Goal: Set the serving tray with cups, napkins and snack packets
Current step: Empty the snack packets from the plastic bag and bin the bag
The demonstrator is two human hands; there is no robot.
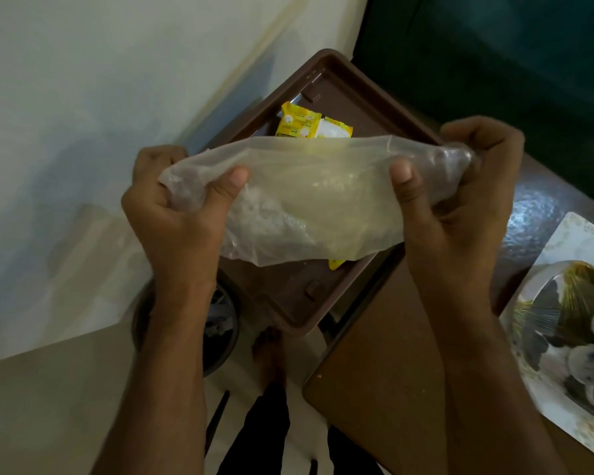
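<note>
Two hands of mine fill the middle of the frame, stretching a clear plastic bag (309, 204) between them. My left hand (179, 214) grips its left end in a closed fist, thumb pressed on the film; my right hand (460, 193) clamps the bunched right end the same way. The bag hangs above the brown serving tray (354, 90), which sits on the dark surface (374, 371) running toward the lower right. Through and above the bag I see yellow snack packets (299, 123) lying in the tray near its upper part, and a yellow corner (335, 264) peeks out below the bag's lower edge. At the right edge of the frame a patterned placemat (570, 241) lies on the surface. Lower left of the tray, a dark round bin (220, 323) stands on the floor.
</note>
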